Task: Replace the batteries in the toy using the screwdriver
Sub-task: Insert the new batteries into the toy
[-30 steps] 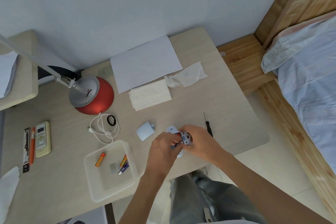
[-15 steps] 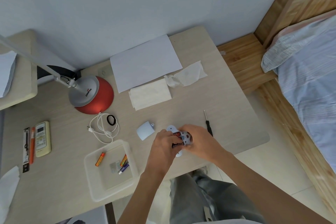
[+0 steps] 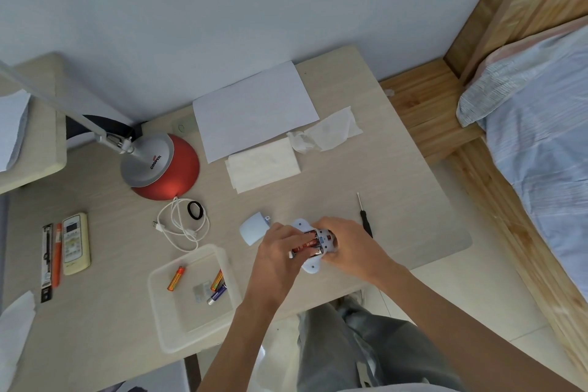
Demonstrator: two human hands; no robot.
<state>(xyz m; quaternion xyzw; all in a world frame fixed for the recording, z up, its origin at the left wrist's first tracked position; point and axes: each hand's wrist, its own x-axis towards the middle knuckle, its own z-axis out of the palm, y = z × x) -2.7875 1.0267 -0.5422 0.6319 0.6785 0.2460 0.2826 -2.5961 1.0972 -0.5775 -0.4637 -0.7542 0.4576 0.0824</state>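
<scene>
The small white toy [image 3: 313, 266] lies on its back near the desk's front edge, its battery bay open with red batteries [image 3: 307, 245] showing. My right hand [image 3: 346, 245] grips the toy from the right. My left hand [image 3: 280, 251] pinches a red battery at the bay's left side. The toy's pale cover [image 3: 254, 228] rests on the desk to the left. The black-handled screwdriver [image 3: 364, 216] lies just beyond my right hand. Three loose batteries [image 3: 218, 285] sit in a clear tray [image 3: 165, 321].
A red-based desk lamp [image 3: 162, 169] stands at the back left, with a white cable [image 3: 183, 226] coiled in front of it. Paper sheet [image 3: 254, 108] and tissues [image 3: 264, 165] lie at the back. A remote [image 3: 75, 243] and pens lie far left. A bed is on the right.
My left fingers have shifted slightly on the red battery at the bay, and more of it shows now. The toy and my right hand stay in place.
</scene>
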